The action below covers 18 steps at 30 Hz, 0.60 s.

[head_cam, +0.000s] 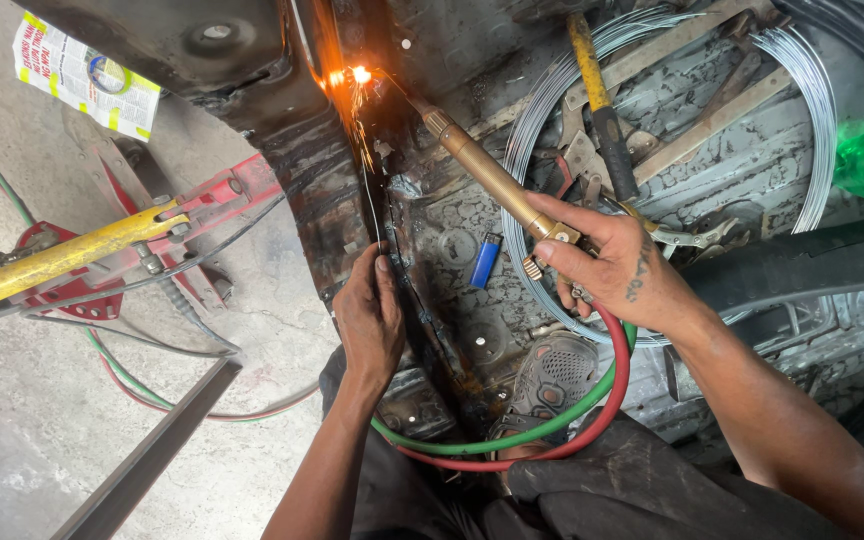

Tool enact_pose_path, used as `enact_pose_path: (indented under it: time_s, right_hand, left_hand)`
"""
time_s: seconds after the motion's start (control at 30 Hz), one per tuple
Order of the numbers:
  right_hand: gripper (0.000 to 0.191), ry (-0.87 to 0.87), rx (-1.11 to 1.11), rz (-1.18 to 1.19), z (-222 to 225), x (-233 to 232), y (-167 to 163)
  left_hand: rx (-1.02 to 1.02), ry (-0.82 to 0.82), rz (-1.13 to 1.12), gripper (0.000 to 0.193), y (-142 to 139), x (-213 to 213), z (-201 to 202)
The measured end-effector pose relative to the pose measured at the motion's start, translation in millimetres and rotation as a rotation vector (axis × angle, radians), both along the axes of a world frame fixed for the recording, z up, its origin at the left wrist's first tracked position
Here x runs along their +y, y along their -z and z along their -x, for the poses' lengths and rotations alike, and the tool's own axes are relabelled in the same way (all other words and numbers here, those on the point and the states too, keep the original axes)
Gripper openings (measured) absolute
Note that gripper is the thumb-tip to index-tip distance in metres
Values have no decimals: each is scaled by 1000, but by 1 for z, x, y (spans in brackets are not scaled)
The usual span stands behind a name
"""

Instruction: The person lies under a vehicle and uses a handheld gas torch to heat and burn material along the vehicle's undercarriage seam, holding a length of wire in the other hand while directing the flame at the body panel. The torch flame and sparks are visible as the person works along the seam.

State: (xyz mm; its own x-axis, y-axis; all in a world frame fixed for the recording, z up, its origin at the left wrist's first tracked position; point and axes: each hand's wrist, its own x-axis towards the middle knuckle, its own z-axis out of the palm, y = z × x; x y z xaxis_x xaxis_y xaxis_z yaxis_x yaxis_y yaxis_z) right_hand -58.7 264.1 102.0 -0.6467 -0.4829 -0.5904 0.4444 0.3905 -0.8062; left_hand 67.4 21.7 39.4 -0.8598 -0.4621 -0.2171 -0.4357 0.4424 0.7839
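Person brazing a seam on a rusty metal panel (432,215).
Right hand (617,270) clamps a brass torch (482,170), flame sparking at the seam; left hand (370,320) pinches a thin wire rod (370,205) beside it; blue lighter (486,260) nearby.

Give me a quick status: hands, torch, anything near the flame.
Right hand gripping brass torch, flame sparking on the metal seam. Left hand feeding a thin filler rod. Blue lighter lies close by.
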Motion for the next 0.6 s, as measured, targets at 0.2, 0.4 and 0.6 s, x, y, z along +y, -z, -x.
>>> enact_pose_path:
  time_s: [0.2,0.4,0.6]
  right_hand:
    - [59,-7,8,-12,1,-1,-1]
    - [59,-6,4,-7,1,-1,-1]
    - [59,-2,1,9,0,0,-1]
  left_hand:
    - [2,2,3,31,1,0,-1]
    - [23,0,-10,30,1,1,1]
    - [-10,-12,-24,30,-1,1,2]
